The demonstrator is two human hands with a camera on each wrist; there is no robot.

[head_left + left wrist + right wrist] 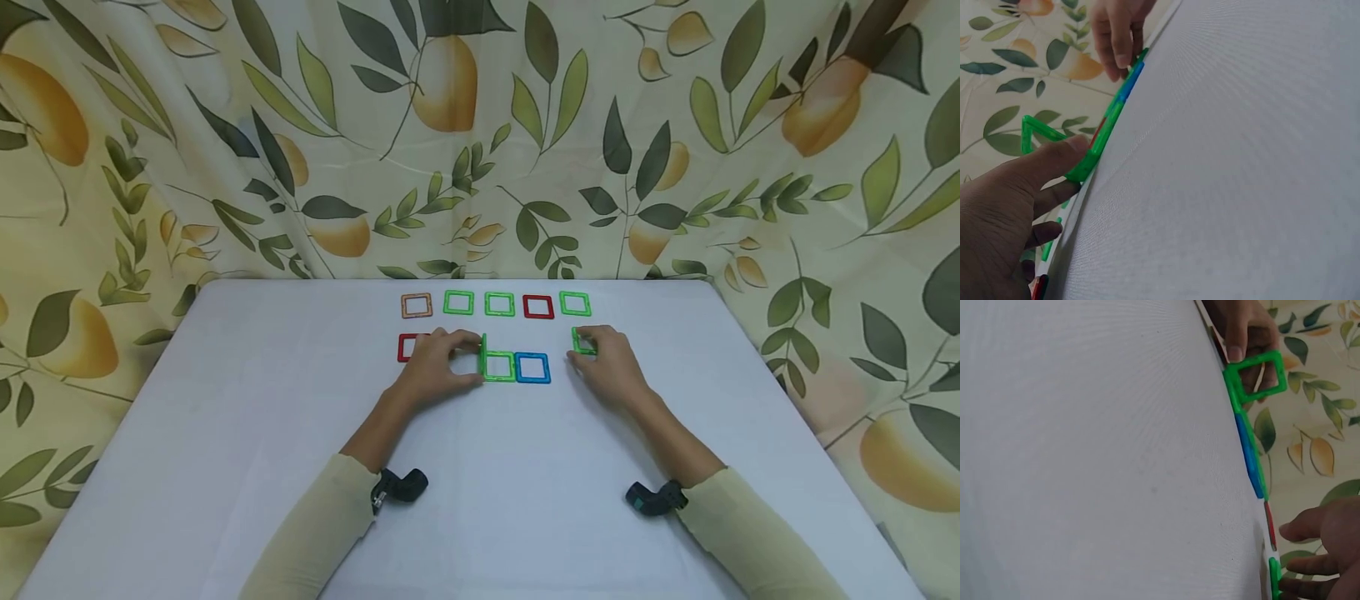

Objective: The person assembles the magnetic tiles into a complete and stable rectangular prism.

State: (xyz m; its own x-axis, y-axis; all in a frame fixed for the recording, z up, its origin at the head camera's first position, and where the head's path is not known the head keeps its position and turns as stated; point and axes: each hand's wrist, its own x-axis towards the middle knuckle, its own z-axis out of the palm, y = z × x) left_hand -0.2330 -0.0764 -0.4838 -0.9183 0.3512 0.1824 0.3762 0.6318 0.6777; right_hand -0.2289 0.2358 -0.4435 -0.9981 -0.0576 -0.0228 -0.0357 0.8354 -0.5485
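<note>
My left hand (437, 362) pinches a green square frame (483, 357) between thumb and fingers. That frame stands upright along the left edge of a flat green square frame (500, 381). A blue square frame (533, 382) lies against the flat one's right side. Farther right, my right hand (611, 367) has its thumb and fingers around another green square frame (585, 352), partly hidden by the hand. In the right wrist view, the upright frame (1279, 369) is seen in the left hand, and the thumb and fingers of my right hand (1329, 550) are spread apart.
Behind the hands runs a row of flat square frames: an orange one (417, 316), a green one (459, 312), a second green one (499, 314), a red one (538, 317) and another green one (575, 312). My left hand partly covers a red frame (402, 347). A patterned cloth (480, 167) hangs behind the white table (495, 500).
</note>
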